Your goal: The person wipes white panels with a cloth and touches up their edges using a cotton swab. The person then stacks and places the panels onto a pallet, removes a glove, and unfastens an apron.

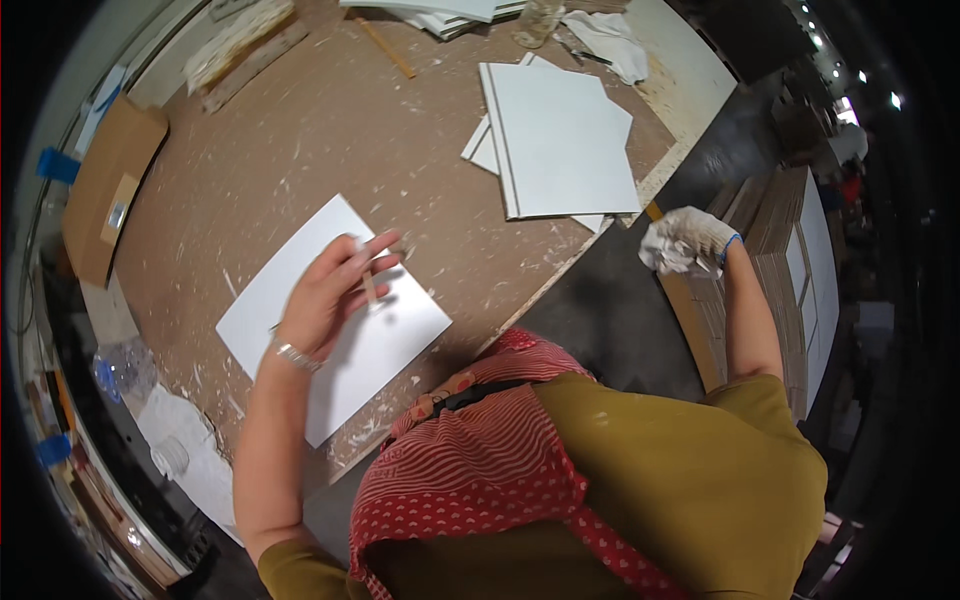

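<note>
On the brown table lies a smooth white sheet point(375, 365), set at a slant. My bare left hand point(335, 285) hovers over its upper part, with a bracelet at the wrist. Between its bent fingers is a short, pale, flat stick point(370, 290). Off to the right, beyond the table edge, my right hand point(705, 238) wears a whitish knitted glove. Its fingers curl round a crumpled white cloth point(668, 247), whose edges blend with the glove. Beneath that hand stands a pile of brown cardboard point(760, 250) beside the table.
White panels point(565, 140) lie overlapped at the table's right corner. More panels point(440, 18), a thin wooden strip point(385, 45), a jar point(538, 22) and a white rag point(612, 42) are at the back. A rough block point(240, 50) and bent cardboard point(115, 190) stand left.
</note>
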{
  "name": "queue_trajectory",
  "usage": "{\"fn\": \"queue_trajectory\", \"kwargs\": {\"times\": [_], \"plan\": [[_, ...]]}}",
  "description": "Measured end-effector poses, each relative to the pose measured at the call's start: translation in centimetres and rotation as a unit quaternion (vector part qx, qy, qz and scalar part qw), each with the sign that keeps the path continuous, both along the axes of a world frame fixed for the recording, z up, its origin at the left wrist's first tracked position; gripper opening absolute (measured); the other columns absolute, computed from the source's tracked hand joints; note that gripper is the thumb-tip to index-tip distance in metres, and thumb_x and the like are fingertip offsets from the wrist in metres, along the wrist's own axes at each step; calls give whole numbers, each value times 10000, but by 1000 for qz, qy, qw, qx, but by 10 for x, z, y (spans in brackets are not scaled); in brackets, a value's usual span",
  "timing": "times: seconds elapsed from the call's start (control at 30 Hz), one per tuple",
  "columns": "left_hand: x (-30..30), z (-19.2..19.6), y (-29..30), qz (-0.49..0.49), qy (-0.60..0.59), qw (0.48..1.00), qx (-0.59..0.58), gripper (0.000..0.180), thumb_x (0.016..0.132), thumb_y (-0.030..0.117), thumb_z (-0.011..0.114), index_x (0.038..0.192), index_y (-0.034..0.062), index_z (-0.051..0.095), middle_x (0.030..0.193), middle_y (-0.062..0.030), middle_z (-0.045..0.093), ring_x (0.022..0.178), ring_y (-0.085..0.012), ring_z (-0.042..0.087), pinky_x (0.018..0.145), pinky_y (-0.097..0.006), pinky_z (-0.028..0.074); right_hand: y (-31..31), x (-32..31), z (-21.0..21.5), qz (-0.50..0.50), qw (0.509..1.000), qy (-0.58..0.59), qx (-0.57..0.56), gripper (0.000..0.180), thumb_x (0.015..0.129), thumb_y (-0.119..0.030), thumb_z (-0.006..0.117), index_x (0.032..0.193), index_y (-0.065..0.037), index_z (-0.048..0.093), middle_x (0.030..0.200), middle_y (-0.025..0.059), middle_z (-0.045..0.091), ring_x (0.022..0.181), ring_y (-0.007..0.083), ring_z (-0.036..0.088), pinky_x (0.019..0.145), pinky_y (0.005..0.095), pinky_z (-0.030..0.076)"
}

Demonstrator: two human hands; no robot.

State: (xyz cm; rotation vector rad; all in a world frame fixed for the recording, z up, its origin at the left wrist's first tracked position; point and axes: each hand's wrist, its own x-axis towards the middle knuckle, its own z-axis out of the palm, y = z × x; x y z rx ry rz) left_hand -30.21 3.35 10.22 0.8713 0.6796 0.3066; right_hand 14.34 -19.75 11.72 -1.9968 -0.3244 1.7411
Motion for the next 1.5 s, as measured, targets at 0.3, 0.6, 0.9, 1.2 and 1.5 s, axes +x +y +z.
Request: {"fn": "queue_trajectory", "kwargs": {"times": [0.3, 0.6, 0.9, 1.2, 1.5], "plan": [[160, -47, 7, -57, 78, 995, -36, 106, 940, 230, 528, 993, 141, 508, 1163, -22, 594, 1082, -123, 557, 894, -330, 454, 27, 54, -35, 28, 960, -178, 214, 136, 887, -122, 546, 934, -10, 608, 856, 49, 629, 765, 121, 602, 653, 248, 495], [175, -51, -7, -54, 98, 992, -54, 86, 946, 208, 509, 982, 130, 519, 1106, -26, 604, 1069, -182, 571, 880, -327, 467, 24, 76, -59, -38, 975, 21, 217, 271, 821, -160, 632, 1031, 9, 611, 968, 82, 642, 867, 160, 627, 794, 275, 525], [117, -44, -13, -183, 154, 969, 53, 191, 935, 264, 535, 1035, 102, 541, 989, -12, 598, 882, -111, 574, 830, -273, 459, 20, 9, -32, -38, 968, 138, 206, 389, 800, -165, 659, 1103, 64, 575, 1111, 139, 611, 955, 196, 621, 856, 281, 504], [26, -19, -33, 69, 61, 996, -19, 91, 935, 194, 529, 896, 116, 503, 1243, -102, 553, 1127, -210, 552, 901, -325, 481, 113, -57, 64, 222, 923, -80, 305, 326, 761, -227, 708, 943, 32, 636, 775, 45, 627, 698, 100, 568, 648, 232, 471], [-105, 8, -43, 315, -8, 946, 69, 92, 944, 156, 502, 875, 112, 459, 1304, -204, 502, 1122, -271, 571, 841, -317, 538, 215, -105, 109, 476, 740, -280, 384, 289, 776, -257, 645, 907, 0, 639, 756, 94, 588, 719, 192, 577, 679, 306, 467]]}}
